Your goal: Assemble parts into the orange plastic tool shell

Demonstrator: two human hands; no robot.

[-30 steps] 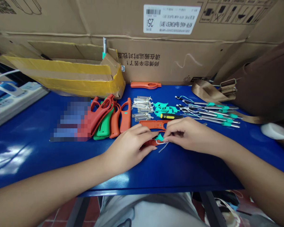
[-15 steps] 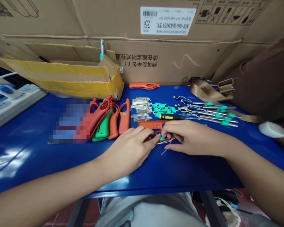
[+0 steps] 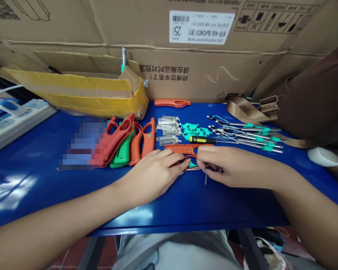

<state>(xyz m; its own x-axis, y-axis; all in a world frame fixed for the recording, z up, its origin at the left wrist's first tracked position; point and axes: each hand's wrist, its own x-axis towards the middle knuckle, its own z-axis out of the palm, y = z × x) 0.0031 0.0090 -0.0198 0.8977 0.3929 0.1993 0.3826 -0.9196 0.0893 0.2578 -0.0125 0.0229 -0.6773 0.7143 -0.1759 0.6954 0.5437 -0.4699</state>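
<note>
Head view: both hands' grip pinches orange shell [image 3: 183, 149] below box label [image 3: 202, 27] "KFR-46G/BpR3AES1(B1)".

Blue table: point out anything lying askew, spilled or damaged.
Little stands out. One orange shell lies alone at the back by the cardboard box, apart from the leaning stack of shells. A brown strap trails onto the blue table beside the metal rods. Nothing looks spilled or broken.
</note>
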